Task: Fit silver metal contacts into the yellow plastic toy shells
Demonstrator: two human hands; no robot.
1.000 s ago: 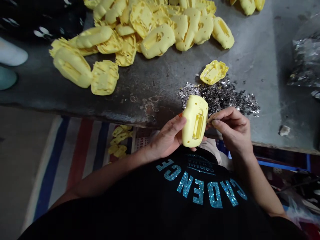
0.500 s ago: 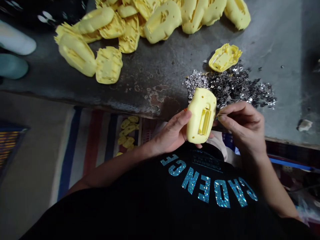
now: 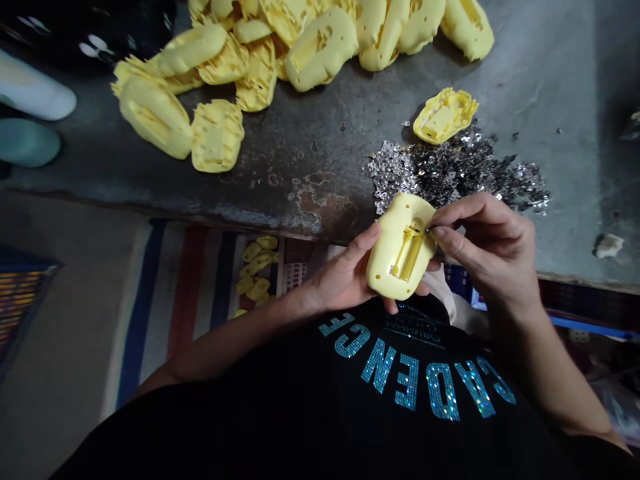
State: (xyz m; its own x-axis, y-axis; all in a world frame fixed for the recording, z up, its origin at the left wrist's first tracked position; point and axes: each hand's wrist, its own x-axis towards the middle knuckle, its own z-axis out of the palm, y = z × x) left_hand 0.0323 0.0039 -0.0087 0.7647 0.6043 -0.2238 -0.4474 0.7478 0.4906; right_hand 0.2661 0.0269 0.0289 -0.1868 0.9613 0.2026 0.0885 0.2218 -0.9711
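My left hand (image 3: 350, 270) is wrapped round a yellow plastic shell (image 3: 403, 250), its thumb on the near face and fingertips showing beneath. The shell has a long battery-like slot and small screw holes. Thumb and forefinger of my right hand (image 3: 483, 243) pinch a tiny dark piece at the upper right end of that slot; most of it is covered by the fingertips. Just beyond my hands lies a heap of small shiny metal pieces (image 3: 460, 167). Another yellow shell, inside facing up (image 3: 445, 117), rests against the heap's far side.
Many more yellow shells (image 3: 320, 50) are piled along the far part of the grey worktable (image 3: 280, 160). White and teal rounded objects (image 3: 30, 143) stand at the left. A whitish lump (image 3: 609, 245) sits at the right. Below, several yellow parts (image 3: 257, 267) lie beside a striped cloth (image 3: 187, 287).
My right hand has brought the tiny piece up from beside the shell to the end of its slot. The shell has tilted and shifted slightly toward me in my left hand.
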